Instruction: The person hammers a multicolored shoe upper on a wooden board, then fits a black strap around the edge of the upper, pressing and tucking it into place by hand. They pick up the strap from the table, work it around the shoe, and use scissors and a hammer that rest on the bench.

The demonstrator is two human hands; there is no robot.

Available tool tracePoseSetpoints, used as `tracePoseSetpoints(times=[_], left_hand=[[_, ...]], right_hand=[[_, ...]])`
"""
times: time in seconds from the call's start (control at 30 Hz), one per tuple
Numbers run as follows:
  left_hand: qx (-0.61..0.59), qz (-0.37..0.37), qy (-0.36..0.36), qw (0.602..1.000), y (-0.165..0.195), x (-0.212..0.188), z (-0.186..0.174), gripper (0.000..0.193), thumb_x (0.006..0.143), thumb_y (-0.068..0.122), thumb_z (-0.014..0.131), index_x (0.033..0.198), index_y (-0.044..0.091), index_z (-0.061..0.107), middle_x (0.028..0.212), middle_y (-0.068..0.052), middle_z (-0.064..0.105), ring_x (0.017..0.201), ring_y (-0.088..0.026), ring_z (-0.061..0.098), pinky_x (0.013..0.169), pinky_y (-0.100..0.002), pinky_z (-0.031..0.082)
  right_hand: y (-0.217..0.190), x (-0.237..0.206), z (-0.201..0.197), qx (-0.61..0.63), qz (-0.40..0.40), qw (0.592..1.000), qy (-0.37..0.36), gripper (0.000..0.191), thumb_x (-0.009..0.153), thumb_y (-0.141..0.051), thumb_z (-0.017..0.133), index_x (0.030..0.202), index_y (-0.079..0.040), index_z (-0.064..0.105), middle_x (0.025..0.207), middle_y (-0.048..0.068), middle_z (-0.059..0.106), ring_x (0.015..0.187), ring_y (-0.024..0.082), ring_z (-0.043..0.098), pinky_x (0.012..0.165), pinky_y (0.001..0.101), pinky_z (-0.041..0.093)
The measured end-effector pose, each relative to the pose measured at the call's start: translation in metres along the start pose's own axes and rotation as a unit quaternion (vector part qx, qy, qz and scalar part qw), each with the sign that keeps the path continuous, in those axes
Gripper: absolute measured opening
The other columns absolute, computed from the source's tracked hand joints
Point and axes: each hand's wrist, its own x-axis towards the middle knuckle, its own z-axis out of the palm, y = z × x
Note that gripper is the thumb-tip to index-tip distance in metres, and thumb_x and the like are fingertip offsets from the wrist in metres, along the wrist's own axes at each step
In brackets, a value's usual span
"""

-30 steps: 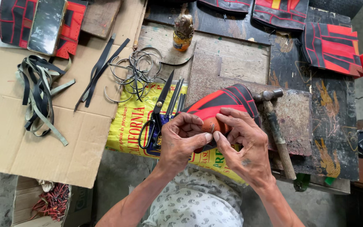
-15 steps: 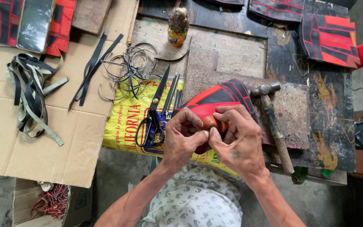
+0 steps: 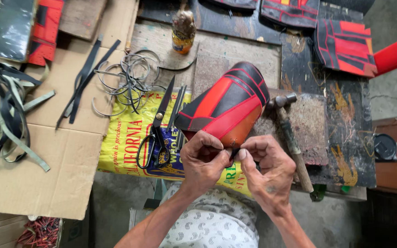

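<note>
Red-black curved cover [image 3: 226, 108], one, pinched by two hands: left hand [image 3: 203, 160], right hand [image 3: 267, 172].

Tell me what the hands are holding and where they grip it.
Both hands pinch the near edge of the red-and-black cover: the left hand and the right hand meet at its lower rim.

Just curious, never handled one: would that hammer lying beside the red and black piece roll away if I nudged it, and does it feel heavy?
Probably head-heavy: the hammer has a metal head on a long wooden handle. It likely wouldn't roll far; the crosswise head should stop it. The worn handle looks grippy rather than slippery.
</note>
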Motion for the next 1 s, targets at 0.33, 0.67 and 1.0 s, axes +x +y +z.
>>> tracePoseSetpoints(times=[0.33, 0.67, 1.0], left_hand=[[0.124, 0.088, -0.043, 0.987, -0.006, -0.01, -0.001, 0.016, 0.089, -0.013, 0.071, 0.094, 0.0, 0.062, 0.09, -0.002, 0.065, 0.078, -0.004, 0.063, 0.066, -0.021, 0.054], [0.276, 0.198, -0.092, 0.936, 0.008, 0.0, -0.002, 0.022, 0.084, -0.008, 0.075, 0.091, 0.006, 0.061, 0.079, -0.003, 0.068, 0.067, -0.011, 0.066, 0.061, -0.025, 0.052], [0.012, -0.033, -0.042, 0.998, 0.009, 0.01, 0.004, 0.025, 0.089, -0.012, 0.071, 0.092, 0.006, 0.055, 0.081, 0.002, 0.064, 0.074, -0.001, 0.06, 0.064, -0.02, 0.05]], right_hand=[[-0.006, 0.002, -0.001, -0.071, -0.008, 0.997, 0.017, 0.006, 0.091, 0.006, 0.069, 0.096, 0.005, 0.066, 0.094, 0.007, 0.067, 0.083, 0.009, 0.069, 0.075, 0.0228, 0.058], [-0.019, 0.009, -0.007, -0.216, -0.013, 0.976, -0.022, 0.006, 0.09, 0.001, 0.071, 0.095, 0.004, 0.07, 0.085, 0.003, 0.071, 0.074, 0.007, 0.068, 0.069, 0.0219, 0.057], [-0.015, 0.038, -0.03, 0.051, 0.133, 0.987, -0.07, 0.007, 0.092, -0.001, 0.067, 0.098, 0.003, 0.067, 0.084, 0.007, 0.073, 0.076, 0.011, 0.07, 0.07, 0.0242, 0.058]])
